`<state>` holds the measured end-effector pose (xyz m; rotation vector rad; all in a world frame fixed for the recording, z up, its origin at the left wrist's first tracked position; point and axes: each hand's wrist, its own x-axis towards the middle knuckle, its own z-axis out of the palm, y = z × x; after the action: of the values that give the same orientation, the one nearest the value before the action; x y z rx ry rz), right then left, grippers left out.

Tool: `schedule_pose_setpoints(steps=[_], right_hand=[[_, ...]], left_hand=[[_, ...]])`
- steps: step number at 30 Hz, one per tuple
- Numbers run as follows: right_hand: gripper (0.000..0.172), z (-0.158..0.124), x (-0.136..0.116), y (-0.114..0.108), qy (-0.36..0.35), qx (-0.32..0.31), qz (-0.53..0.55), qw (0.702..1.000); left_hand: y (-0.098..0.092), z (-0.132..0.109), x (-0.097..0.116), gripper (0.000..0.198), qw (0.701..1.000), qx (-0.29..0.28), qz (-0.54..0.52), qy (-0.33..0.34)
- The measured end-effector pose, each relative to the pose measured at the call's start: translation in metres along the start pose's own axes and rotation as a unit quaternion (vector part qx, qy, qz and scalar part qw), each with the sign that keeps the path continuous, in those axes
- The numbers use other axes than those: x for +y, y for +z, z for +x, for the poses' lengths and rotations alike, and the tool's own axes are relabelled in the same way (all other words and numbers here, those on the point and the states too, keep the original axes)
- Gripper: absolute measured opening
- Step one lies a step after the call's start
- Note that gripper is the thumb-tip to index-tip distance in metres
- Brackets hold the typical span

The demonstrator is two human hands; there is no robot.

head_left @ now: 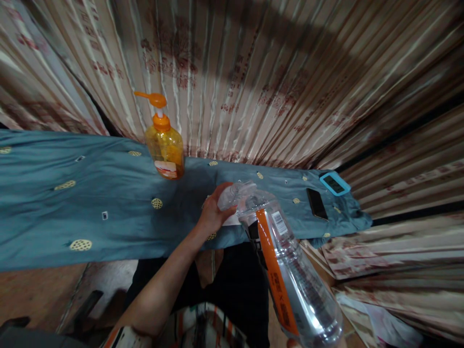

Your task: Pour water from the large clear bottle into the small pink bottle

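Observation:
My left hand (212, 212) has its fingers curled around a small clear plastic container (234, 194), whose exact kind I cannot make out. A large clear plastic bottle (295, 275) with an orange, black and silver label slants across the lower right. Its narrower upper end meets the small container; whether the two touch, I cannot tell. My right hand (293, 343) shows only as a bit of finger under the bottle's base at the bottom edge, gripping it from below. Something white and flat (231, 220) lies on the cloth beneath the small container.
An amber pump bottle (166, 150) with an orange pump stands toward the back of the narrow table, on its teal cloth (119, 193). To the right lie a dark phone (317, 203) and a blue-framed digital device (335, 183). Pleated curtains (232, 87) hang behind and at the right.

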<state>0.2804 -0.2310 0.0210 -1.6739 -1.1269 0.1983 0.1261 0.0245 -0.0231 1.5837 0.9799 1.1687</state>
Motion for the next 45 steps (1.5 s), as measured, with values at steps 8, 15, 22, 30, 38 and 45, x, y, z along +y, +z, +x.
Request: schedule_pose_setpoints(steps=[8, 15, 22, 30, 38, 45], right_hand=[[0.046, -0.0014, 0.0015, -0.0016, -0.002, 0.002, -0.005, 1.0], [0.048, -0.0012, 0.0016, -0.0009, -0.002, 0.008, -0.007, 1.0], [0.048, 0.0008, 0.0003, 0.0001, -0.005, 0.003, -0.005, 1.0], [0.049, 0.0021, -0.0007, 0.0001, -0.008, 0.008, -0.008, 1.0], [0.048, 0.0015, 0.0007, 0.0004, -0.014, 0.008, -0.004, 1.0], [0.048, 0.0003, 0.0021, -0.0005, -0.02, 0.003, -0.002, 1.0]], left_hand=[[0.0001, -0.0003, -0.0005, 0.057, 1.0, 0.003, 0.001, 0.009], [0.0006, 0.0, -0.0003, 0.057, 1.0, 0.005, 0.001, -0.003], [0.0001, -0.0002, 0.0002, 0.056, 1.0, 0.002, -0.008, 0.002], [-0.0008, -0.0002, 0.0024, 0.056, 1.0, 0.001, -0.004, 0.003], [-0.0006, 0.0, 0.0033, 0.056, 1.0, 0.004, -0.005, 0.005], [-0.0007, -0.0005, 0.0043, 0.055, 1.0, 0.005, -0.007, 0.011]])
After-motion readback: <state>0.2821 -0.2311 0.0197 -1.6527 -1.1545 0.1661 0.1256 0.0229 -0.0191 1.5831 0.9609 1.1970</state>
